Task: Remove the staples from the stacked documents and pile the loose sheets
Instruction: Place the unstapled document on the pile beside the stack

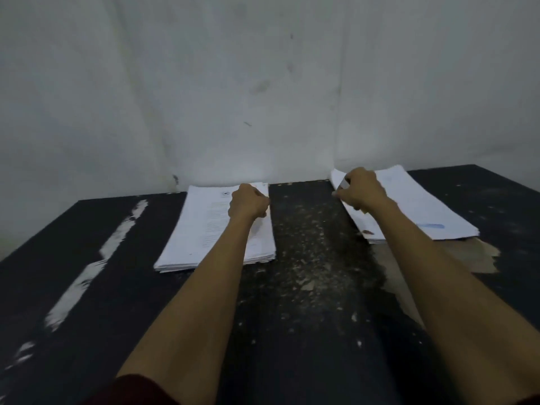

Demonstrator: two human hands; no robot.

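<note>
Two piles of white printed sheets lie on a dark table. The left pile (204, 235) sits near the wall, and my left hand (248, 201) rests on its far right part with the fingers curled; what it pinches there is hidden. The right pile (423, 206) lies at an angle by the wall. My right hand (361, 188) hovers over its far left corner and grips a small grey metal tool (344, 183), whose tip meets the lifted corner of the top sheets.
The black table top (306, 287) is scuffed, with white streaks of worn paint (84, 276) on the left and pale flecks down the middle. A torn brown patch (473, 255) shows under the right pile. A grey stained wall (263, 97) stands directly behind the table.
</note>
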